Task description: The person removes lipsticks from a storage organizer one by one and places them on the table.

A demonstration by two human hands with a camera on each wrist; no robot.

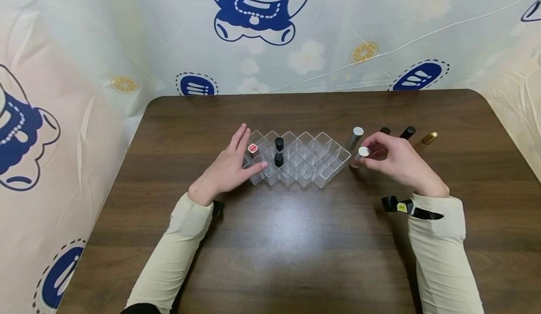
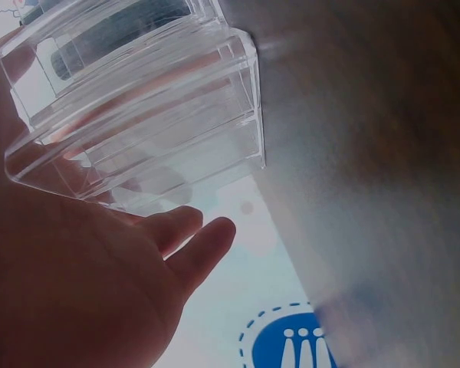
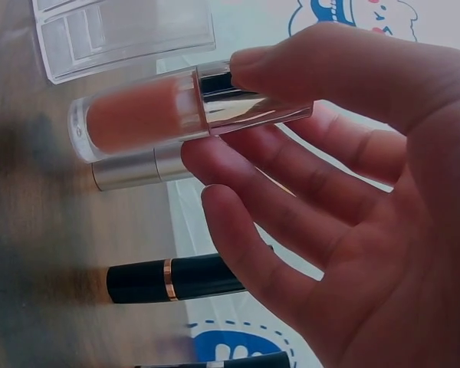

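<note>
My right hand (image 1: pixel 397 161) pinches a lip gloss tube (image 3: pixel 138 115) by its shiny silver cap, thumb on one side and fingers on the other. The tube has a clear body with peach-pink gloss; it is just right of a clear plastic lipstick organizer (image 1: pixel 313 161). Against the organizer's left end rests my left hand (image 1: pixel 224 171), with fingers extended and thumb along the near side. Inside its left compartments stand a tube with a red-and-white top (image 1: pixel 252 149) and two black-capped tubes (image 1: pixel 279 143). Many other compartments hold nothing.
Beyond the right hand stand a silver tube (image 1: pixel 355 136), a black tube (image 3: pixel 142 282), another black-capped tube (image 1: pixel 408 132) and a gold-capped tube (image 1: pixel 428 139). All are on a dark wooden table (image 1: pixel 287 257), with a printed curtain (image 1: pixel 148 32) behind it.
</note>
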